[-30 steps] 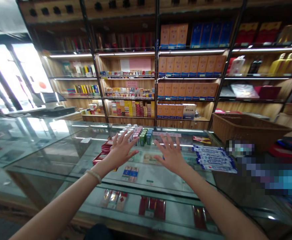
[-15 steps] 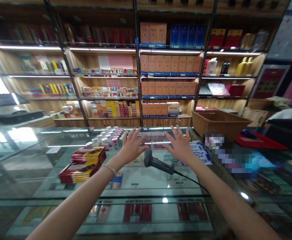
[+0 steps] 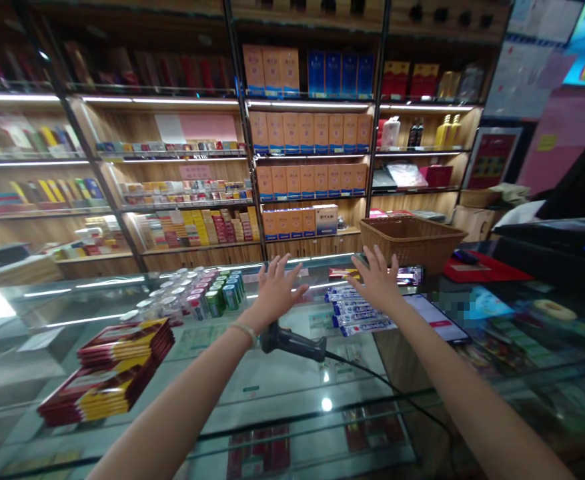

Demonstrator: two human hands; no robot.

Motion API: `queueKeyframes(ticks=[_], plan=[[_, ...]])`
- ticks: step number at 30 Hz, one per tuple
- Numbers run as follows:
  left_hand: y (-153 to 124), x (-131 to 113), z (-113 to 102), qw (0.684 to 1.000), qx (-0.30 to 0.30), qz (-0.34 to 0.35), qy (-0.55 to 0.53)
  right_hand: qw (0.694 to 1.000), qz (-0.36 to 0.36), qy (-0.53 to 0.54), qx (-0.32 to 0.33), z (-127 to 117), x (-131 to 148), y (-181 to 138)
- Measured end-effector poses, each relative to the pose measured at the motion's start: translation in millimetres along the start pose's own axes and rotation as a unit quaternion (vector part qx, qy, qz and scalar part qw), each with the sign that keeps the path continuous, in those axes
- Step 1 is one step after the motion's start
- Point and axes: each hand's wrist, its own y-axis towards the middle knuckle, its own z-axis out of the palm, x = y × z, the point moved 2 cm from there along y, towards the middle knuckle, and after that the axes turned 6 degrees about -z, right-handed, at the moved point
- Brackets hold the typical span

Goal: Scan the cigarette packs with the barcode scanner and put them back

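My left hand [image 3: 278, 290] is held out over the glass counter with its fingers spread, holding nothing. Just below it lies a dark barcode scanner [image 3: 299, 345] with a black cable; my wrist hides part of its head. My right hand [image 3: 378, 283], also spread and with nothing in it, is above the right end of a row of blue-and-white wrapped sticks [image 3: 355, 310]. Left of my left hand stand several small clear-and-coloured containers [image 3: 215, 300] in rows. Nearer on the left are two stacks of red-and-yellow flat packets [image 3: 115, 387].
A brown woven basket [image 3: 412, 235] stands behind my right hand. Beside my right forearm lies a phone [image 3: 437, 319] with a lit screen. A red mat [image 3: 487, 268] and a dark monitor [image 3: 567, 207] are at right. Shelves of orange boxes [image 3: 312, 181] line the wall.
The view has turned right, so counter and shelves sit further left in the picture. Both hands stay spread. More of the wrapped sticks and the phone now show.
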Motion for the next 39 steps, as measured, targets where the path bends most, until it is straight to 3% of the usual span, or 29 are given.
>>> queueKeyframes(ticks=[6,15,22,39], plan=[[34.1,-16.0,16.0,1.000,0.009,0.012,-0.015,0.999,0.023,-0.006,0.048,16.9,-22.0,20.5],[74.8,-36.4,54.6,0.997,0.068,-0.037,-0.025,0.993,0.042,0.027,0.105,56.5,-40.9,46.4],[86.7,-52.4,86.0,0.992,0.119,-0.041,-0.018,0.993,0.047,0.014,0.108,80.6,-47.9,37.3],[114.9,-70.5,145.2,0.988,0.151,-0.043,0.012,0.985,0.042,0.027,0.165,97.2,-44.8,28.5]])
